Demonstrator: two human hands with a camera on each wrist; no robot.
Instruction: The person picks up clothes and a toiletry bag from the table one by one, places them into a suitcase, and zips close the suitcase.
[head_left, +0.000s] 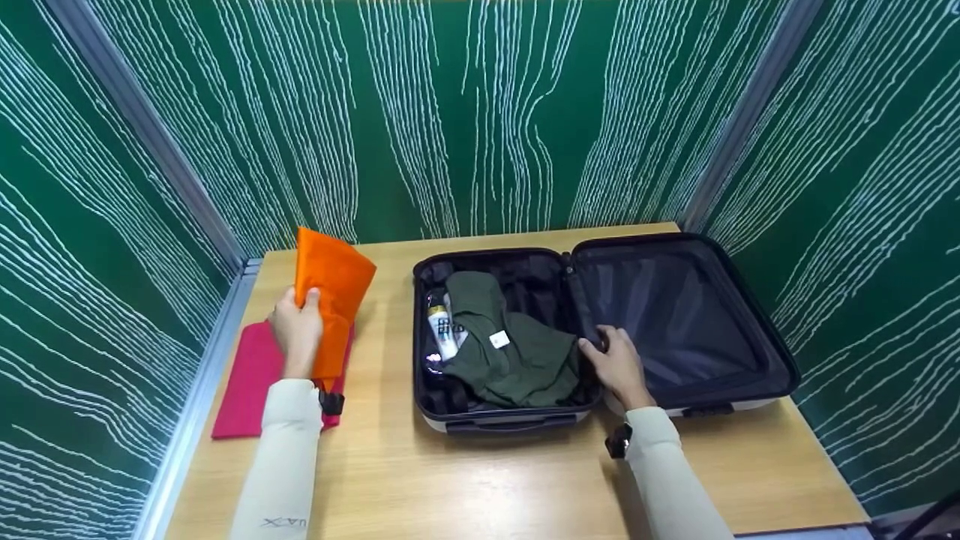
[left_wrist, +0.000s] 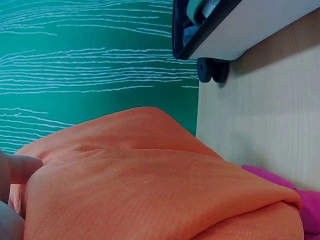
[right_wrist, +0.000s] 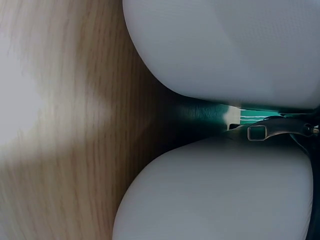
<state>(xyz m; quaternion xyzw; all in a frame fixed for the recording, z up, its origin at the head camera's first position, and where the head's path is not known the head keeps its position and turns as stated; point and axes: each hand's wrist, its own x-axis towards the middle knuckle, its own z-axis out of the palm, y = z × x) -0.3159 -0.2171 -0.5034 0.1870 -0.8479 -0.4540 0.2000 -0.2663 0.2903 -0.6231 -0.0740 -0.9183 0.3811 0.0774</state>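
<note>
My left hand (head_left: 296,330) holds a folded orange cloth (head_left: 334,281) upright, thumb on its near side, above a folded magenta cloth (head_left: 251,375) on the table. The orange cloth (left_wrist: 150,185) fills much of the left wrist view, with fingertips at its left edge. An open suitcase (head_left: 510,427) lies to the right. Its left half holds a dark green garment (head_left: 517,367) with a white tag and a white-and-gold bottle (head_left: 442,330). My right hand (head_left: 619,367) rests at the rim between the halves, thumb by the garment's right end.
The suitcase lid (head_left: 675,315) lies folded back to the right, its dark lining bare. Green walls with white streaks (head_left: 495,112) enclose the wooden table (head_left: 480,487) at the back and sides. The right wrist view shows the pale suitcase shells (right_wrist: 225,45) from close up.
</note>
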